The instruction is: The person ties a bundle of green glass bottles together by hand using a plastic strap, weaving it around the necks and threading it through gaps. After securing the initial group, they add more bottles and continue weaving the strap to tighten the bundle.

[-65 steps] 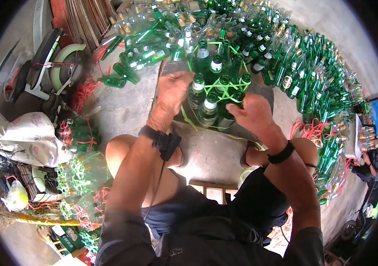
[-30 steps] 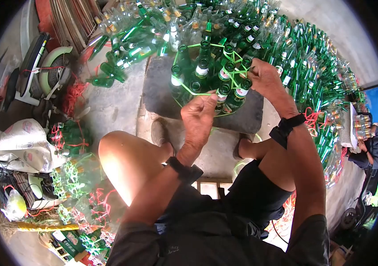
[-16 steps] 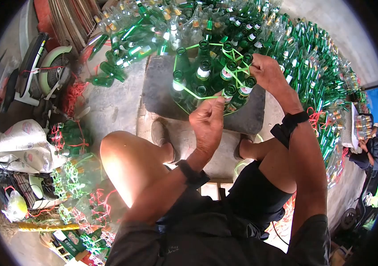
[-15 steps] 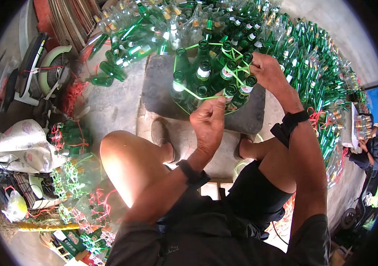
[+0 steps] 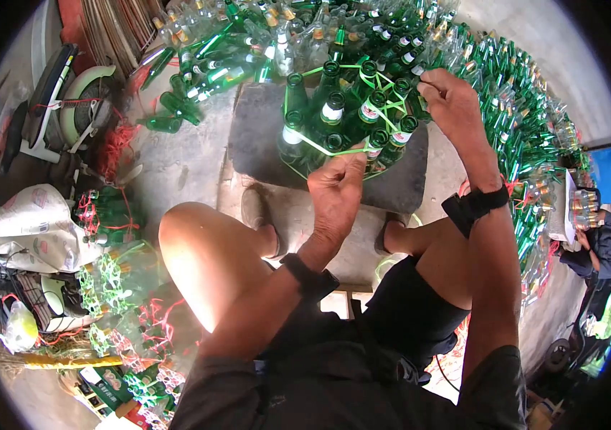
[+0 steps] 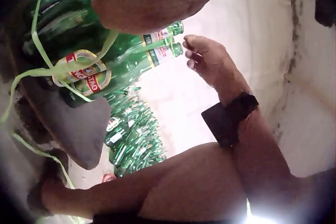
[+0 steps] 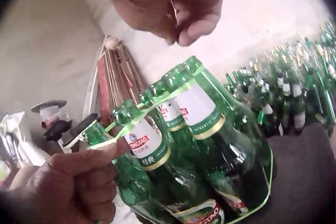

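Several green beer bottles (image 5: 333,115) stand upright in a tight bundle on a dark slab (image 5: 248,136). A light green plastic strap (image 5: 313,147) runs round the outside and crosses between the necks on the right side. My left hand (image 5: 335,190) pinches the strap between thumb and forefinger at the front bottle's neck; the right wrist view shows those fingertips at the strap. My right hand (image 5: 455,111) is raised to the right of the bundle, apart from the necks, its fingers loosely curled with nothing visible in them. Loose strap (image 6: 39,73) hangs across the bottle labels in the left wrist view.
A large mass of green and clear bottles (image 5: 492,107) spreads behind and to the right. Loose bottles (image 5: 180,107) lie at left on the concrete floor. A white sack (image 5: 36,226) and netted bottles (image 5: 122,279) stand further left. Another person (image 5: 596,244) is at far right.
Both hands were at the bundle's sides; the left moved to the front strap. The right worked at the right-hand necks, then lifted away to the upper right.
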`<state>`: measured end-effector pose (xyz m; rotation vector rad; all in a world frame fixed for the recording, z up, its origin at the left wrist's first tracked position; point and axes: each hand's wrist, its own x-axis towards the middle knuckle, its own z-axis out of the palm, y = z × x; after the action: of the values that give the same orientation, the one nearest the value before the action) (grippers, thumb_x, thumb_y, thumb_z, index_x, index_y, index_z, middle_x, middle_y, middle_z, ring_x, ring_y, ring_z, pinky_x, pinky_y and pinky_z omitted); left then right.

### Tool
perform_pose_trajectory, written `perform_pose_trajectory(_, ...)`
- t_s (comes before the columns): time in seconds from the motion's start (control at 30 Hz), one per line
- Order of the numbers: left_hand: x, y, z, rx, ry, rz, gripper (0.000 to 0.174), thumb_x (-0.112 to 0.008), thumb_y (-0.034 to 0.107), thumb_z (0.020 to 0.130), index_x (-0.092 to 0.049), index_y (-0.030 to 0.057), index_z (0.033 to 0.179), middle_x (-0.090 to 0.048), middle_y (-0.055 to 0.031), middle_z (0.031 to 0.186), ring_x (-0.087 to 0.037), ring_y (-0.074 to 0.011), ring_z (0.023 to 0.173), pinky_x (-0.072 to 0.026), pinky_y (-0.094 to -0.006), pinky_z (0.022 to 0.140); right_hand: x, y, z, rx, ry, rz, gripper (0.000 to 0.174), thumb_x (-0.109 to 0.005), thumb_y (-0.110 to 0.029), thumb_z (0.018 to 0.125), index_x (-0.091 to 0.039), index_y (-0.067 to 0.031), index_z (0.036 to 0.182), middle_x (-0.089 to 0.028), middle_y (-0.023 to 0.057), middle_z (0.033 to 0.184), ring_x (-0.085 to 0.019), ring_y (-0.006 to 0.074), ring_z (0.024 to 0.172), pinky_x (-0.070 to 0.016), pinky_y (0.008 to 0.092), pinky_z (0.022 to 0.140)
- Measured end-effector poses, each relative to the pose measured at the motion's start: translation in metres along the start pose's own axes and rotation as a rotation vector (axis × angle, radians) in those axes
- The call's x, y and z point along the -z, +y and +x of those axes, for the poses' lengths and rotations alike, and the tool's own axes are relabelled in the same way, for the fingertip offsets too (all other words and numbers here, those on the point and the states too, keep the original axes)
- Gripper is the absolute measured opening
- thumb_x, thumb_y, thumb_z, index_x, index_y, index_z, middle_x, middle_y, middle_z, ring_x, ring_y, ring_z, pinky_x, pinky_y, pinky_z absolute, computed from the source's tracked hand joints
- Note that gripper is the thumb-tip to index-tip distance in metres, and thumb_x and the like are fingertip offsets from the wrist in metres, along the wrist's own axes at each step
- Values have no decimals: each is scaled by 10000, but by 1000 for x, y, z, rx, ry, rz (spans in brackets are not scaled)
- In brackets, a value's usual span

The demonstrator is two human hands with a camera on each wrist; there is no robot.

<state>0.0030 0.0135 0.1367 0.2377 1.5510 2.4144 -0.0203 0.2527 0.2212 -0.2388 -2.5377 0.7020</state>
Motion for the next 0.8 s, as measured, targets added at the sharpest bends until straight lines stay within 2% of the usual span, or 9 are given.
perform_pose_trajectory(0.07,1,1,0,-20,23,63,186,-664,79,994,-749,-47,1101,-686,54,884,-535,-31,800,-465,-215,725,2,-14,-2,-19,30,38,131,-688,-101,887,-698,-20,989,-679,178,851,-680,337,779,-532,396,713)
perform_pose_trajectory(0.1,0,4,-1,-18,24,63,186,-664,79,994,-749,-47,1101,-686,54,884,-535,-31,800,-465,-215,725,3,-24,-3,-20,28,37,131,-688,-101,887,-698,-20,989,-679,178,851,-680,337,779,-532,396,713)
perform_pose_trajectory(0.17,-1,14,-2,116,46,45,158,-697,88,957,-777,-11,1050,-731,24,935,-595,-46,841,-491,-239,804,3,-47,-6,183,-129,138,115,-666,-77,901,-703,-17,992,-685,152,871,-683,297,785,-528,370,708)
perform_pose_trajectory(0.2,-1,13,-1,118,46,44,158,-697,88,957,-777,-11,1050,-731,24,935,-595,-46,841,-491,-239,804,4,-55,-7,182,-131,137,115,-666,-77,901,-703,-17,992,-685,152,871,-683,297,785,-528,370,708)
perform_pose_trajectory(0.27,-3,8,0,126,109,21,138,-717,87,930,-787,-8,1002,-719,36,891,-583,-47,813,-484,-241,778,6,-69,-9,170,-360,214,117,-649,-59,911,-713,-28,1003,-684,138,887,-679,272,771,-523,350,699)
perform_pose_trajectory(0.33,-1,0,-2,136,134,40,131,-725,90,923,-789,-9,982,-712,42,880,-577,-46,808,-480,-239,771,3,-78,-11,196,-398,255,107,-635,-45,890,-709,-43,967,-669,131,876,-669,299,774,-522,381,698)
perform_pose_trajectory(0.43,0,-6,-1,147,164,37,129,-739,100,914,-791,-9,958,-699,52,867,-560,-42,796,-466,-234,747,-7,-80,-16,441,-451,54,92,-614,-42,834,-686,-80,877,-621,108,836,-636,347,831,-519,464,718)
perform_pose_trajectory(0.6,0,-8,1,125,183,28,137,-759,127,909,-780,-9,913,-665,75,846,-521,-33,772,-436,-228,699,-14,-83,-17,511,-594,-109,114,-616,-43,831,-697,-105,882,-623,102,870,-624,334,890,-521,447,789)
perform_pose_trajectory(0.8,0,-4,1,201,233,145,234,-769,149,914,-729,5,735,-592,84,715,-452,-31,662,-386,-238,602,-20,-83,-16,501,-725,-201,132,-614,-35,816,-701,-109,882,-609,111,909,-593,322,940,-487,434,868)
